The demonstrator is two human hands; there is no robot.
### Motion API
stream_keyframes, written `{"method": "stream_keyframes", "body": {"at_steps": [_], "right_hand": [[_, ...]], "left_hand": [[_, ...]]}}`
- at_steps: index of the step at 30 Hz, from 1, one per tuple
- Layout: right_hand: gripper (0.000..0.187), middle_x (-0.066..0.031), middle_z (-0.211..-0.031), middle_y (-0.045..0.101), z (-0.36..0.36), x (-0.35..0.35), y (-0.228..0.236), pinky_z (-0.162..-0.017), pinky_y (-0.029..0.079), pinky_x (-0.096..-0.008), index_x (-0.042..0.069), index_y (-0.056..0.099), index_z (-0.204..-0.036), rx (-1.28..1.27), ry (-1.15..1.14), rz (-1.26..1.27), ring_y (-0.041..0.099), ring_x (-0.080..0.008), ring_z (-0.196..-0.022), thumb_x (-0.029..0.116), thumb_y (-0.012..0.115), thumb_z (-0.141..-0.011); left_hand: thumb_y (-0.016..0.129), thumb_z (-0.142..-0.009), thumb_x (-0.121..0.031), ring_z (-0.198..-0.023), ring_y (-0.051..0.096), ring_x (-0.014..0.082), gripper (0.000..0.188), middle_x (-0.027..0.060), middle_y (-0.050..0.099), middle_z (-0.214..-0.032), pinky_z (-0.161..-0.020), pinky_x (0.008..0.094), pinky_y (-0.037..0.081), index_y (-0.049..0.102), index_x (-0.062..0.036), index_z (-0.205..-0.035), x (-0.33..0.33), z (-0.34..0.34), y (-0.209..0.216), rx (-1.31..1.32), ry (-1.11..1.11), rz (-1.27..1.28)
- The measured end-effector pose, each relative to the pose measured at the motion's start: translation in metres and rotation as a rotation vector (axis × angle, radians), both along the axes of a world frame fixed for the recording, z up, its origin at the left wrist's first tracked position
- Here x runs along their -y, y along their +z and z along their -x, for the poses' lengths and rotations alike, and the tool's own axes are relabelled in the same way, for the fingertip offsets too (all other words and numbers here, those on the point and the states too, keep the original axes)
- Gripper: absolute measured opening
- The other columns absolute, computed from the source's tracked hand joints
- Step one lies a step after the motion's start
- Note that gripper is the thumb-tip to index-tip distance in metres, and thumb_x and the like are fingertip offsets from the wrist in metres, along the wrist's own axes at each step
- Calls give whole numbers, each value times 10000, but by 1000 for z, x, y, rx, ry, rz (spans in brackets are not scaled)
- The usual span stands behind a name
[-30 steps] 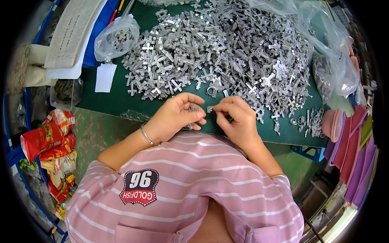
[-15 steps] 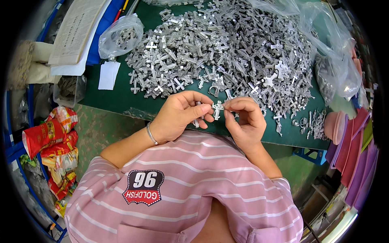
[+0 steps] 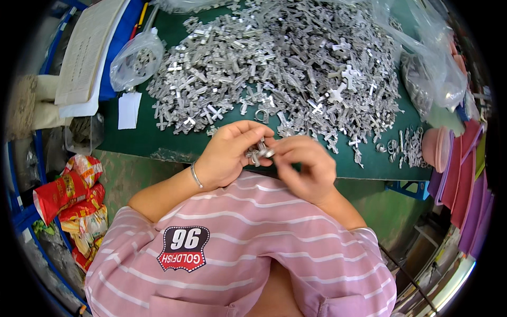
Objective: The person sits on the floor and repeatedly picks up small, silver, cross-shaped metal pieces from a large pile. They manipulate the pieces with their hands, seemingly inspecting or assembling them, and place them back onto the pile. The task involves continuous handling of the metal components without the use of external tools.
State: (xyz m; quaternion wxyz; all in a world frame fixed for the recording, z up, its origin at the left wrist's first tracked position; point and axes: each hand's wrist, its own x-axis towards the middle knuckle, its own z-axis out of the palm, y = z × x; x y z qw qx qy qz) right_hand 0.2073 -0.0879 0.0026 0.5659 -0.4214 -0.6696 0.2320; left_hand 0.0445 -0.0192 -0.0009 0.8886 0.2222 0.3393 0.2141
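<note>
- We have both hands up close over the near edge of the green table (image 3: 158, 138), just above our pink striped shirt (image 3: 237, 232)
- Our left hand (image 3: 229, 156), thin silver bangle (image 3: 196, 175) at the wrist, is curled with thumb and fingers pinched on a small cluster of silvery metal parts (image 3: 259, 153)
- Our right hand (image 3: 306, 166) meets it from the other side, fingertips closed on the same cluster, so the little pieces sit right between the two hands
- Just beyond our knuckles spreads the big heap of silvery cross-shaped metal pieces (image 3: 285, 68), covering most of the table
- To the right of it, a few loose metal rings (image 3: 393, 145) lie near a stack of pink round dishes (image 3: 435, 148)
- Far left, a clear plastic bag holding more metal parts (image 3: 136, 61) rests beside a white paper slip (image 3: 129, 110)
- Down by the floor on our left, red snack packets (image 3: 68, 195) are bunched together
</note>
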Motion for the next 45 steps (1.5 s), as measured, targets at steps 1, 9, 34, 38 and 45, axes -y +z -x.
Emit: {"method": "stream_keyframes", "body": {"at_steps": [1,9,34,38,45], "right_hand": [[172,-140,-817,624,5,2,8,-658,502,-331,-16,570,-768,-30,35,39,619,-273,-738,-88,652,-635],[165,-128,-827,579,-46,4,-5,-632,456,-306,-9,590,-843,315,-568,181,566,-253,-740,-62,630,-692],[114,-114,-886,582,-63,56,-23,-669,545,-254,-80,570,-928,-824,-103,576,615,-153,-760,-63,550,-817],[94,-126,-884,566,-72,67,-29,-667,539,-261,-84,566,-901,-759,-166,484,614,-167,-751,-75,542,-811],[124,-133,-910,563,-87,76,-30,-668,525,-231,-76,585,-865,-536,-216,351,608,-162,-790,-127,576,-752]], "left_hand": [[442,-924,-188,-769,613,178,241,105,597,-869,-630,301,518,543,19,-991,1,-1,0,27,-10,43],[441,-917,-129,-894,603,202,236,118,592,-983,-749,316,520,515,16,-1088,1,-5,-1,46,-44,94],[573,-843,-52,-717,594,122,191,94,622,-865,-618,227,502,575,28,-1016,38,-70,2,-217,-129,-283],[573,-846,-56,-726,590,114,184,85,617,-871,-633,223,500,587,22,-1012,43,-86,-3,-221,-162,-320],[556,-841,-12,-806,578,151,151,96,552,-980,-661,253,508,604,29,-978,47,-103,-5,-136,-156,-329]]}}
